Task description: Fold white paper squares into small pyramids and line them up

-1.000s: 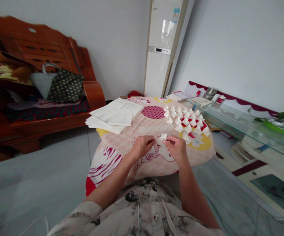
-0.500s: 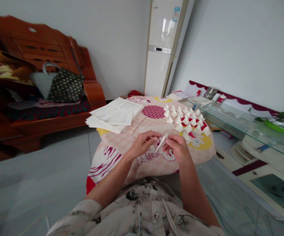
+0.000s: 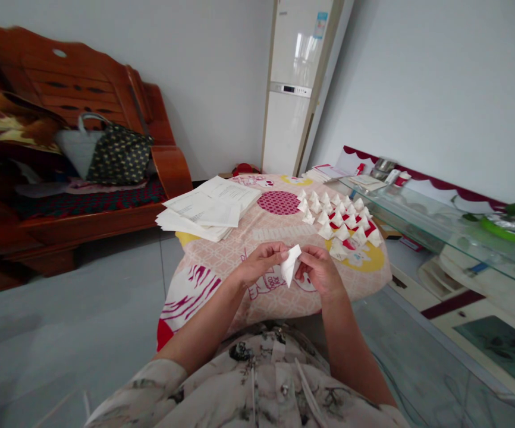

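Observation:
A small folded piece of white paper [image 3: 290,267] is held up over the near part of the table, pinched from both sides. My left hand [image 3: 264,261] grips its left edge between thumb and fingers. On its right edge, my right hand [image 3: 319,268] closes with thumb and fingertips. The paper's broad, pointed face shows toward me. Beyond my right hand, several folded white paper pieces [image 3: 341,230] stand in rows on the patterned cloth [image 3: 222,270]. To the far left of my hands lies a stack of printed white sheets [image 3: 206,208].
A glass-topped cabinet [image 3: 440,208] runs along the right wall, with a green tray [image 3: 509,229] on it. A wooden sofa [image 3: 83,65] holding bags [image 3: 119,154] stands on the left. A tall white air conditioner [image 3: 286,119] is behind the table.
The folded paper has turned from nearly edge-on to showing its broad face. Both hands have shifted slightly, still holding it.

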Action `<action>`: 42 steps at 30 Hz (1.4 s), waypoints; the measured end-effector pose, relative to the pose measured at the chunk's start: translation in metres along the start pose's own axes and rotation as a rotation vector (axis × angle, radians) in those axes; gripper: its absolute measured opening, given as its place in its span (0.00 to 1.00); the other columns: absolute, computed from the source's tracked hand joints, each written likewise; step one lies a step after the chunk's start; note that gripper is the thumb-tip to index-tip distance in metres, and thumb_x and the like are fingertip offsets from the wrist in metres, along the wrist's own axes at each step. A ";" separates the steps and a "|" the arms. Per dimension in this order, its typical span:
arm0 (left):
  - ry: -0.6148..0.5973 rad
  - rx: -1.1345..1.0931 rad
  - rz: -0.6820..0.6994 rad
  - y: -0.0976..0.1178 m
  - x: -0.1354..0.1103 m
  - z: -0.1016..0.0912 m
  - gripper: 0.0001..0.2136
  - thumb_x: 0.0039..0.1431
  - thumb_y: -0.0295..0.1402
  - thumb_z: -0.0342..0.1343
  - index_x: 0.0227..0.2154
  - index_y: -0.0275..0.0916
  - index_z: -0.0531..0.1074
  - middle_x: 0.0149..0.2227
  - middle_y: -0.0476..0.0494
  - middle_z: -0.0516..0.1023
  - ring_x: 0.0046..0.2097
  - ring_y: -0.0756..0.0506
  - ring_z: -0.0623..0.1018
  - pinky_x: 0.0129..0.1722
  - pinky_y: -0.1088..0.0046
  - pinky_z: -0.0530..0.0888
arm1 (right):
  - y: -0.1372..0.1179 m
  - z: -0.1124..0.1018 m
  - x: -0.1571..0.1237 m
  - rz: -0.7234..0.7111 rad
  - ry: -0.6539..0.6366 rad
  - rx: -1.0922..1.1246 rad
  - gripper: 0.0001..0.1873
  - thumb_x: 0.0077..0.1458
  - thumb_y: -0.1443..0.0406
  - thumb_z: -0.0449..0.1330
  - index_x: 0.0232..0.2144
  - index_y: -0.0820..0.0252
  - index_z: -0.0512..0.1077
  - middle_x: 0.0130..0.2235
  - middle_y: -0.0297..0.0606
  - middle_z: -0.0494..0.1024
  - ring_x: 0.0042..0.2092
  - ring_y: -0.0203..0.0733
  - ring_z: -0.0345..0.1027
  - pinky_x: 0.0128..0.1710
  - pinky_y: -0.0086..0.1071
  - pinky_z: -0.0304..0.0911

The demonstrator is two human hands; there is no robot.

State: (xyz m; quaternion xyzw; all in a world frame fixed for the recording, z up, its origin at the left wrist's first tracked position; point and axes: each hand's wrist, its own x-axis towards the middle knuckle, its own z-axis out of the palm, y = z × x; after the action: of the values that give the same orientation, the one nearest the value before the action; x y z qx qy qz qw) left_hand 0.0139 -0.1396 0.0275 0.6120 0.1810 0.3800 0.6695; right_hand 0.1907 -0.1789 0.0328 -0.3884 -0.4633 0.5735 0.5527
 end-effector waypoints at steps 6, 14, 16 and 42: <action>0.045 -0.001 -0.013 -0.003 0.001 -0.003 0.22 0.53 0.51 0.64 0.27 0.35 0.68 0.25 0.50 0.71 0.28 0.52 0.69 0.29 0.77 0.66 | -0.005 0.000 -0.002 0.060 0.003 -0.024 0.17 0.43 0.52 0.70 0.24 0.59 0.73 0.14 0.30 0.71 0.12 0.31 0.56 0.10 0.24 0.48; 0.025 0.067 -0.010 0.000 -0.001 0.000 0.20 0.54 0.49 0.64 0.32 0.34 0.70 0.28 0.48 0.74 0.29 0.51 0.72 0.30 0.76 0.67 | -0.008 0.003 -0.003 0.065 -0.011 0.010 0.16 0.42 0.53 0.71 0.25 0.60 0.75 0.16 0.34 0.75 0.15 0.34 0.63 0.12 0.25 0.57; 0.045 0.066 0.006 0.002 -0.001 0.003 0.21 0.50 0.46 0.68 0.38 0.35 0.71 0.32 0.47 0.75 0.31 0.51 0.74 0.32 0.76 0.68 | -0.008 0.004 -0.002 0.044 0.028 -0.006 0.16 0.42 0.54 0.71 0.25 0.60 0.75 0.16 0.34 0.75 0.15 0.35 0.64 0.12 0.25 0.58; 0.292 0.296 0.170 -0.001 -0.001 0.012 0.10 0.54 0.36 0.59 0.26 0.35 0.68 0.24 0.51 0.69 0.26 0.53 0.68 0.27 0.78 0.65 | -0.001 0.006 -0.003 0.014 0.070 0.014 0.16 0.42 0.56 0.71 0.23 0.60 0.73 0.16 0.32 0.74 0.14 0.35 0.65 0.11 0.24 0.60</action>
State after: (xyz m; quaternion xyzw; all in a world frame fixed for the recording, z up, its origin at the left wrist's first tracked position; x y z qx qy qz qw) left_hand 0.0226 -0.1484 0.0287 0.6552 0.2778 0.4889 0.5045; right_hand 0.1850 -0.1822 0.0351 -0.4078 -0.4369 0.5667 0.5671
